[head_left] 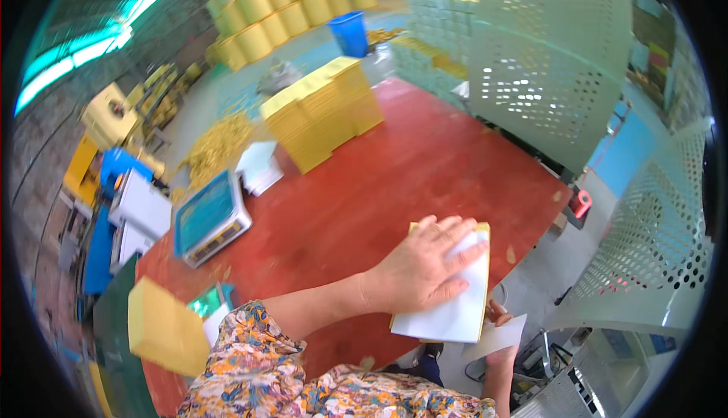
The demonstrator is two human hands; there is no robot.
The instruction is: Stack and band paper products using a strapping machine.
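Note:
My left hand lies flat with fingers spread on a white sheet. Under that sheet, yellow edges of a stack show along the top and right side, at the table's right edge. Beside the stack's lower right corner, my right hand grips a small white piece of paper. That paper covers part of the hand, while some fingertips show above it, close to the stack.
On the red table stand a tall yellow stack, a scale, white sheets and a yellow block. A perforated pale green machine panel rises at the far right. Yellow rolls and a blue bin stand beyond.

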